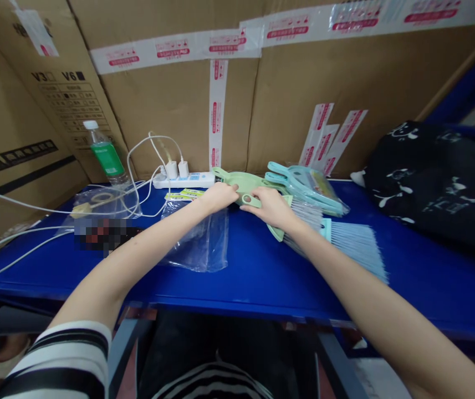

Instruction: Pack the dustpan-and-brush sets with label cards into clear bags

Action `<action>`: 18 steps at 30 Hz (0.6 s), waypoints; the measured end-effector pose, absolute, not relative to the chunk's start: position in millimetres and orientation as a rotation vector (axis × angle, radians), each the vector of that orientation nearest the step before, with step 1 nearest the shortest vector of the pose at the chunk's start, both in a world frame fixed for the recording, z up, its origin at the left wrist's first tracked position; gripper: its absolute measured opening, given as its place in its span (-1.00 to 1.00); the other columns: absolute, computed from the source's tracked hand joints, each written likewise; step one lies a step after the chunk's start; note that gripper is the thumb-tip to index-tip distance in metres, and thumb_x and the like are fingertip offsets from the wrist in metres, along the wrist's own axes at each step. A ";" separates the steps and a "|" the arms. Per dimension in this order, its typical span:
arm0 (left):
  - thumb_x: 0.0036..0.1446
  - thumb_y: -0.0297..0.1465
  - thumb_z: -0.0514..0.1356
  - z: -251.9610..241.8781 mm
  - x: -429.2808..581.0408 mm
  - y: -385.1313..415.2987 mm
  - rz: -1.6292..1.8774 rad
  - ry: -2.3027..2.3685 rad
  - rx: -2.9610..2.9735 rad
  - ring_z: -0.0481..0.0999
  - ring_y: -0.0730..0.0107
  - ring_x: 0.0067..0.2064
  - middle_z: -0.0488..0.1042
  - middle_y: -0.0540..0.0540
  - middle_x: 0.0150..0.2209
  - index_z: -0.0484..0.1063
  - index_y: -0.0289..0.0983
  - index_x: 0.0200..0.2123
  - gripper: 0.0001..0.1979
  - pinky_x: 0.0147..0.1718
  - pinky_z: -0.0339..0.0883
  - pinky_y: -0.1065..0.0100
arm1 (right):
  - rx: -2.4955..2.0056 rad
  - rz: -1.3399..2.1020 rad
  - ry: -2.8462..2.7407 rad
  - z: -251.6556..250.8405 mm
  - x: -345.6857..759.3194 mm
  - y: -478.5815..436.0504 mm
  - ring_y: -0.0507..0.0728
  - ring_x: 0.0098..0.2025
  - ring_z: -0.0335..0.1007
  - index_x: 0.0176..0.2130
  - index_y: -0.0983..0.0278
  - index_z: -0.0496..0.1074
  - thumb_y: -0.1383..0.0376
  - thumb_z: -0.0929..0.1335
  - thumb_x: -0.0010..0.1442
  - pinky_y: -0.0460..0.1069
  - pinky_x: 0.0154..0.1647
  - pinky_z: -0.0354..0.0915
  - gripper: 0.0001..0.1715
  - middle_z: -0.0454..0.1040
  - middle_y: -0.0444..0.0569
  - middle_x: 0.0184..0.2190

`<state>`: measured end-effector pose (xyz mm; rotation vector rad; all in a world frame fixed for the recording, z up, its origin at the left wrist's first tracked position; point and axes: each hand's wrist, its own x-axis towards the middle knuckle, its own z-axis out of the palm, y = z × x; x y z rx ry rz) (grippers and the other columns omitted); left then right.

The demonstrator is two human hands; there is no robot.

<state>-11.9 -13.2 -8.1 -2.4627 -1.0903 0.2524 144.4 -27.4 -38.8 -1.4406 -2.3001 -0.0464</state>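
A light green hand brush point(250, 200) lies under my right hand point(272, 206), whose fingers are wrapped round its handle; the looped handle end sticks out to the left. Its grey bristles point(308, 215) point right, partly behind my wrist. My left hand point(221, 197) is closed at the near edge of a light green dustpan point(243, 179), beside the brush handle; its fingertips are partly hidden. Just to the right lie a light blue dustpan point(304, 185), in clear plastic, and a light blue brush point(357, 244). Clear plastic bags point(204, 244) lie flat below my left hand.
A white power strip point(195, 179) with chargers and loose white cables stands at the back. On the left are a bottle with a green label point(108, 158) and a blurred dark object point(104, 235). A black patterned bag point(432, 188) sits right. Taped cardboard point(170, 111) walls the blue table point(254, 277).
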 end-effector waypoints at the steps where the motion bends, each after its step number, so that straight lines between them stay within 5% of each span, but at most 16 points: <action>1: 0.23 -0.61 -0.01 -7.4 -13.9 -14.2 0.255 -1.088 -2.458 0.58 0.16 -0.17 0.50 -0.31 -0.22 0.50 -0.41 -0.14 -0.71 -0.27 0.36 0.29 | -1.421 -0.037 -2.295 -39.1 144.9 -26.8 0.21 -0.29 0.42 -0.39 0.28 0.43 0.18 0.38 0.13 -0.01 -0.34 0.19 -0.80 0.50 0.05 -0.37; 12: 0.26 -0.59 -0.05 5.8 -46.1 -46.0 0.252 -1.124 -2.353 0.56 0.18 -0.23 0.47 -0.29 -0.24 0.46 -0.42 -0.12 -0.70 -0.35 0.37 0.28 | -1.256 0.003 -2.266 -30.1 143.9 -32.7 0.15 -0.36 0.31 -0.48 0.29 0.40 0.13 0.21 0.30 0.00 -0.29 0.18 -0.57 0.37 0.00 -0.47; 18: 0.22 -0.62 -0.07 -6.6 -72.7 -91.5 0.255 -1.017 -2.352 0.53 0.32 -0.34 0.43 -0.17 -0.35 0.45 -0.38 -0.19 -0.70 -0.43 0.37 0.34 | -1.181 0.011 -2.360 -27.4 139.8 -42.6 0.18 -0.30 0.31 -0.26 0.31 0.47 0.21 0.18 0.29 0.05 -0.19 0.23 -0.65 0.34 0.02 -0.40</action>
